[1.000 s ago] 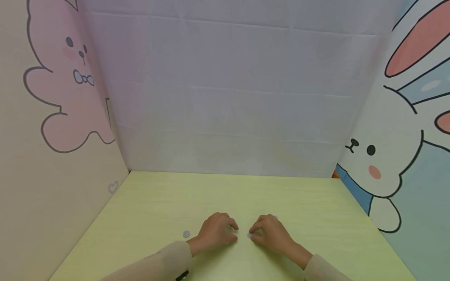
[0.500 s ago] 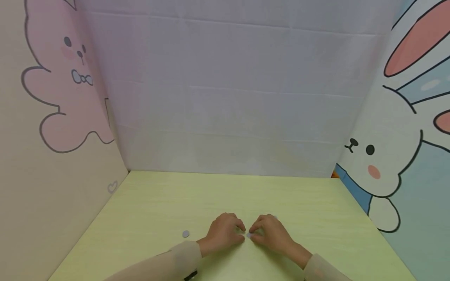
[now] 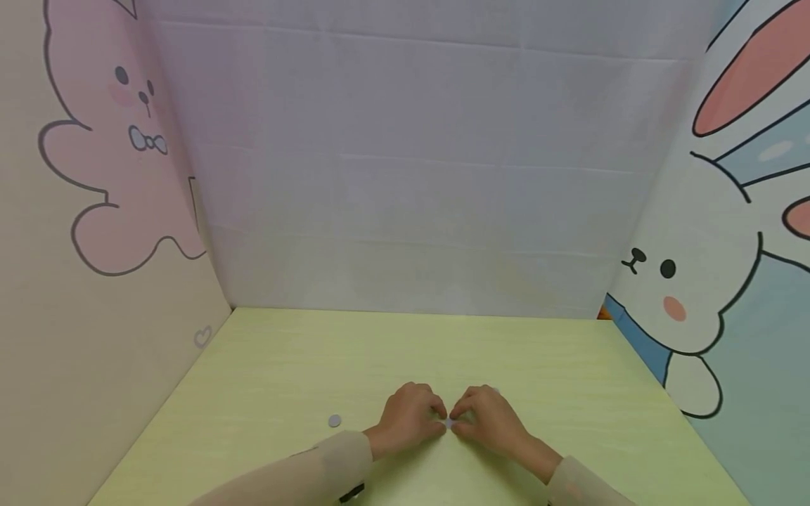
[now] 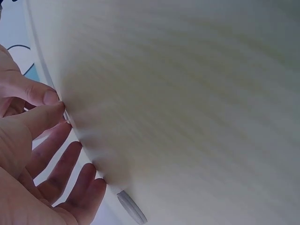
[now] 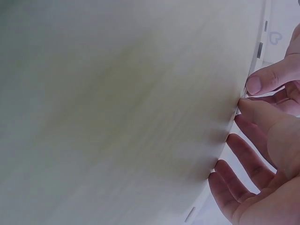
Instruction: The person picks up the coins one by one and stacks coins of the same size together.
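In the head view my left hand (image 3: 410, 414) and right hand (image 3: 489, 418) meet over the yellow table. A small grey disc (image 3: 449, 424) lies between their fingertips. The right thumb and index finger pinch its right side, while the left thumb and index finger close on its left side. Seen in the left wrist view, the left hand (image 4: 47, 159) has its other fingertips resting on the tabletop. Those of the right hand (image 5: 262, 173) also touch the surface in the right wrist view. The fingers mostly hide the disc in both wrist views.
A second grey disc (image 3: 335, 420) lies left of the left hand. Another disc (image 3: 496, 391) peeks out behind the right hand. The left wrist view shows a ridged-edge disc (image 4: 131, 207) beyond the little finger. Printed side walls and a white back sheet (image 3: 405, 169) enclose the table.
My left hand has moved right until its fingertips reach the disc at the right hand. The right hand has stayed almost still, keeping its pinch.
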A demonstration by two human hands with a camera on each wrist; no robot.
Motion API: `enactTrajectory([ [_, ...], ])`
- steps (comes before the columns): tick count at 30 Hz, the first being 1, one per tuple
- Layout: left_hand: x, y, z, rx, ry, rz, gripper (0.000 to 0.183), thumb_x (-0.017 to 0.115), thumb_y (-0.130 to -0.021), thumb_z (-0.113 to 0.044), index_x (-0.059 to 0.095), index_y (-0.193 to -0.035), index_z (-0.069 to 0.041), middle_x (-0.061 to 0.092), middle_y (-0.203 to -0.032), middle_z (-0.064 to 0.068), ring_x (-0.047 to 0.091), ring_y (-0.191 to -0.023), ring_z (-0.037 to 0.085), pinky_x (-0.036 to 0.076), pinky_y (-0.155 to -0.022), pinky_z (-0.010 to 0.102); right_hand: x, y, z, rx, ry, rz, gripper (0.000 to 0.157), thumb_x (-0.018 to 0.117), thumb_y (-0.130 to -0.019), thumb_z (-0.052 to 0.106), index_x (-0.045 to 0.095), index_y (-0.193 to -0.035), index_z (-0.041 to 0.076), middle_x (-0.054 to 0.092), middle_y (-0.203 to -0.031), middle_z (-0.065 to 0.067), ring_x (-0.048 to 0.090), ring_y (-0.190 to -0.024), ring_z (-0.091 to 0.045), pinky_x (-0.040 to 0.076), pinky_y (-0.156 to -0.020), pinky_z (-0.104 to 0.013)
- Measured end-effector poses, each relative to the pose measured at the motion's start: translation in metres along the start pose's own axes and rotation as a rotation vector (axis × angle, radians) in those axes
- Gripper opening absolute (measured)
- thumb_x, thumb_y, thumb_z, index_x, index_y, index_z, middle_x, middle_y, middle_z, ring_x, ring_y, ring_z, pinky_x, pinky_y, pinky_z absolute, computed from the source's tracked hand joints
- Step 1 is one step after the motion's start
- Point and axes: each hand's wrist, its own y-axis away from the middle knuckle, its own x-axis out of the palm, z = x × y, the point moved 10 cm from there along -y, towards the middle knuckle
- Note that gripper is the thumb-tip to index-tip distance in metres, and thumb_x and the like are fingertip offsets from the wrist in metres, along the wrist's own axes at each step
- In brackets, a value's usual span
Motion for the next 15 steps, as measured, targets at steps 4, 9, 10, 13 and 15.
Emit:
enactTrajectory([
  [4, 0.0027, -0.0017, -0.0003, 0.005, -0.015, -0.004, 0.010, 0.092, -0.082, -0.024, 0.086, -0.090, -0.024, 0.067, -0.084, -0.010, 0.051, -0.076, 0.005, 0.042, -0.062, 0.024, -0.0008, -0.0011, 0.0007, -0.001, 0.002, -0.012, 0.004, 0.090, -0.086, 0.019, 0.086, -0.087, 0.018, 0.076, -0.093, 0.012, 0.068, -0.092, -0.011, 0.054, -0.095, -0.052],
  [9, 0.0033, -0.0025, 0.0000, 0.008, -0.021, -0.020, 0.008, 0.092, -0.083, -0.025, 0.086, -0.088, -0.025, 0.067, -0.083, -0.010, 0.053, -0.075, 0.003, 0.044, -0.060, 0.024, -0.0018, -0.0016, 0.0021, 0.000, -0.004, -0.021, 0.004, 0.090, -0.086, 0.020, 0.086, -0.086, 0.019, 0.076, -0.092, 0.012, 0.068, -0.092, -0.011, 0.053, -0.098, -0.054],
  [10, 0.0029, -0.0027, -0.0004, 0.012, -0.016, -0.026, 0.008, 0.092, -0.083, -0.025, 0.086, -0.087, -0.024, 0.067, -0.083, -0.010, 0.053, -0.075, 0.003, 0.044, -0.060, 0.024, -0.0019, -0.0015, 0.0020, 0.004, -0.006, -0.022, 0.004, 0.090, -0.086, 0.020, 0.086, -0.086, 0.020, 0.076, -0.092, 0.013, 0.067, -0.092, -0.011, 0.054, -0.096, -0.052],
  [13, 0.0025, -0.0032, -0.0005, 0.015, -0.013, -0.040, 0.007, 0.092, -0.083, -0.025, 0.085, -0.085, -0.025, 0.066, -0.082, -0.011, 0.053, -0.075, 0.003, 0.044, -0.060, 0.024, -0.0013, -0.0011, 0.0009, 0.016, -0.013, -0.019, 0.005, 0.090, -0.086, 0.020, 0.086, -0.085, 0.020, 0.075, -0.092, 0.013, 0.067, -0.091, -0.012, 0.055, -0.091, -0.046],
  [15, 0.0025, -0.0030, -0.0011, 0.017, -0.014, -0.045, 0.007, 0.092, -0.083, -0.025, 0.085, -0.084, -0.025, 0.066, -0.081, -0.011, 0.053, -0.075, 0.002, 0.044, -0.060, 0.024, -0.0008, -0.0011, 0.0001, 0.023, -0.020, -0.014, 0.005, 0.090, -0.086, 0.021, 0.086, -0.085, 0.021, 0.075, -0.092, 0.013, 0.067, -0.091, -0.012, 0.056, -0.087, -0.043],
])
